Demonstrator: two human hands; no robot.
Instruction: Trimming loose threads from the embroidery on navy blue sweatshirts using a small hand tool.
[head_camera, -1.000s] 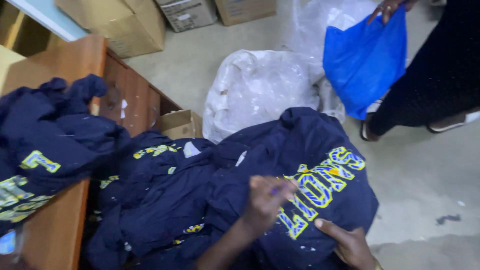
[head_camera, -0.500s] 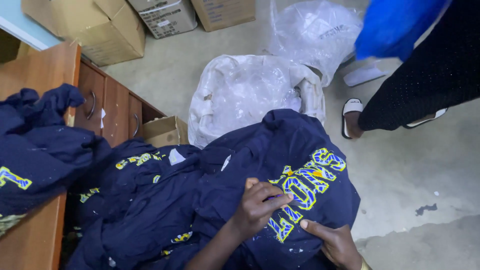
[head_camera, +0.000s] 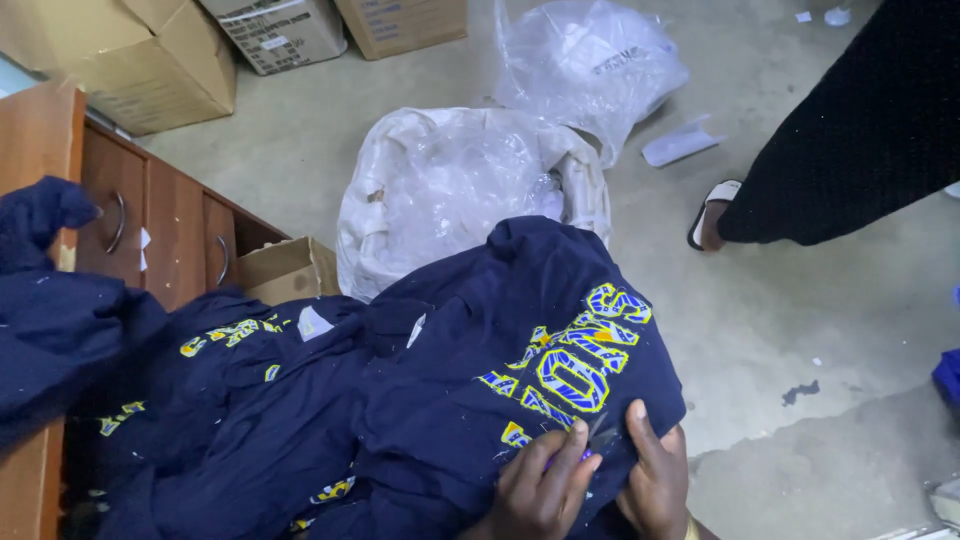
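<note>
Now both hands are low at 6 o'clock, working on the navy sweatshirt (head_camera: 520, 350) draped over the garment pile. Left hand (head_camera: 540, 490) has its fingers curled narrow around a small purple-handled tool (head_camera: 585, 452), tip against the fabric just below the yellow-and-blue appliqué lettering (head_camera: 570, 365). Can't tell what kind of tool; it looks like snips. Right hand (head_camera: 655, 475) lies flat beside it, fingers (head_camera: 640, 425) pressing the cloth down, holding nothing but fabric.

Changes vs 0.5 s ago:
- Left hand has slid from on top of the lettering to its lower edge; the two hands are now almost touching.
- Lettering is more fully exposed.
- Camera has tilted: the second person's blue bag at 1 o'clock is out of frame. Only their black-clad leg (head_camera: 860, 130) and sandalled foot (head_camera: 712, 212) remain, at 2 o'clock.

Around:
- More navy garments (head_camera: 200, 400) are heaped at 8–9 o'clock over the wooden drawer unit (head_camera: 170, 225).
- White sack lined with clear plastic (head_camera: 460, 185) is at 12 o'clock, just behind the sweatshirt.
- Loose clear bag (head_camera: 590, 60) lies further back.
- Cardboard boxes (head_camera: 130, 55) are at 10–11 o'clock.
- Small open carton (head_camera: 285, 268) sits between drawers and sack.
</note>
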